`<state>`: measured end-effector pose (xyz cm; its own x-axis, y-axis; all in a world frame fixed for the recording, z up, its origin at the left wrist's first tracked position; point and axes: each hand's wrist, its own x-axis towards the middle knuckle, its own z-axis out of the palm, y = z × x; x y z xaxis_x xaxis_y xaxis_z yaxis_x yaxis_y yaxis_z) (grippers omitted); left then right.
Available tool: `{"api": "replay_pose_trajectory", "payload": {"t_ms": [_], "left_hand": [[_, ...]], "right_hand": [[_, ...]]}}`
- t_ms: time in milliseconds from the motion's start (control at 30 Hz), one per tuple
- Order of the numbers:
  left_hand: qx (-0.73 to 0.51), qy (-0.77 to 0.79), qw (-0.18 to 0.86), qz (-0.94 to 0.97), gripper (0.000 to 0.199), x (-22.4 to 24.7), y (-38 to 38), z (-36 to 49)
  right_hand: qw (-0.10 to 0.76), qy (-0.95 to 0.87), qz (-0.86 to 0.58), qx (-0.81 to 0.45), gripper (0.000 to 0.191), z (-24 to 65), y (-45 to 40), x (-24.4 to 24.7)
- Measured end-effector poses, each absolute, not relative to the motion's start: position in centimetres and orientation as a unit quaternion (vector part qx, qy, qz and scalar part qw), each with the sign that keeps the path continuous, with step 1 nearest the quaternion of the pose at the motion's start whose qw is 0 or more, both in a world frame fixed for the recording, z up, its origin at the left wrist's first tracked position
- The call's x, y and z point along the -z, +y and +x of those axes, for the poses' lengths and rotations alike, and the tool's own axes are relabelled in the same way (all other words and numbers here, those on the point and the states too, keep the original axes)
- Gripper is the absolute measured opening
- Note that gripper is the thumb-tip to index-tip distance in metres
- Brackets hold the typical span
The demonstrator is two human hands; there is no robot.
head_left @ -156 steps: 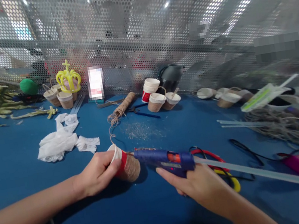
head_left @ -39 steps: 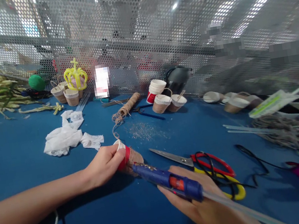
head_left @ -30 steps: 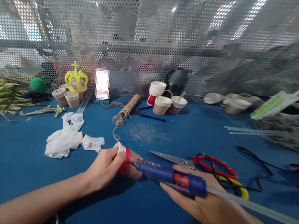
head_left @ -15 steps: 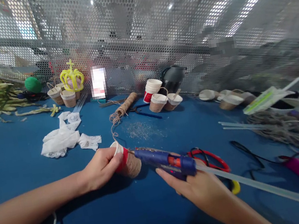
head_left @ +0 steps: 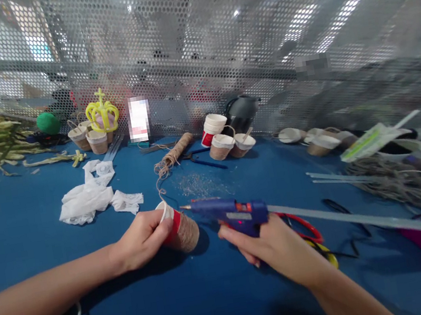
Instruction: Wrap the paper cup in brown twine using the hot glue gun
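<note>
Left hand (head_left: pixel 139 241): fingers drawn in around the rim end of a paper cup (head_left: pixel 186 231), thumb pressed along the near side by the red band. The other fingers go round toward the far side, so their exact hold is hidden. Cup tilted over, mouth to the left and far, base to the right and near, left of the scene's middle; brown twine winding covers its lower part.

Right hand (head_left: pixel 278 248): fingers curled round the handle of a blue glue gun (head_left: pixel 227 214), forefinger bent at the trigger area, lower fingers folded beneath. Thumb hidden. Nozzle points left, just beside the cup's far edge; cannot tell whether it touches. Long clear glue stick (head_left: pixel 323 214) runs out of the back toward the right.

Scissors (head_left: pixel 305 228), red and yellow handles, lie partly hidden behind the right forearm.

Twine strand (head_left: pixel 161 191) leads from the cup's far side to a twine roll (head_left: pixel 180 146) on the far part of the blue table (head_left: pixel 201 302). Blue-handled pliers (head_left: pixel 209 163) right of the roll. Crumpled white material (head_left: pixel 85 201) left of it, well apart.
</note>
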<state>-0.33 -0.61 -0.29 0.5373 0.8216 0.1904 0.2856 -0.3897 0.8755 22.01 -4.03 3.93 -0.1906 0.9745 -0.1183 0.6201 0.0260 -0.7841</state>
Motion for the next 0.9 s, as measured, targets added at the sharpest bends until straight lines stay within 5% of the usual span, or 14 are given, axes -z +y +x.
{"api": "replay_pose_trajectory", "payload": {"t_ms": [267, 567, 900], "left_hand": [[-0.358, 0.393, 0.453, 0.716, 0.037, 1.0, -0.4, -0.5], [-0.368, 0.380, 0.474, 0.704, 0.043, 1.2, -0.7, -0.4], [-0.356, 0.366, 0.426, 0.747, 0.040, 0.4, -1.3, -0.3]], "right_hand": [[0.354, -0.566, -0.626, -0.403, 0.022, 24.6, -0.1, -6.0], [0.264, -0.545, -0.747, -0.273, 0.022, 27.8, 7.2, -2.2], [0.265, -0.660, -0.657, -0.251, 0.019, 24.6, 6.5, -2.9]]}}
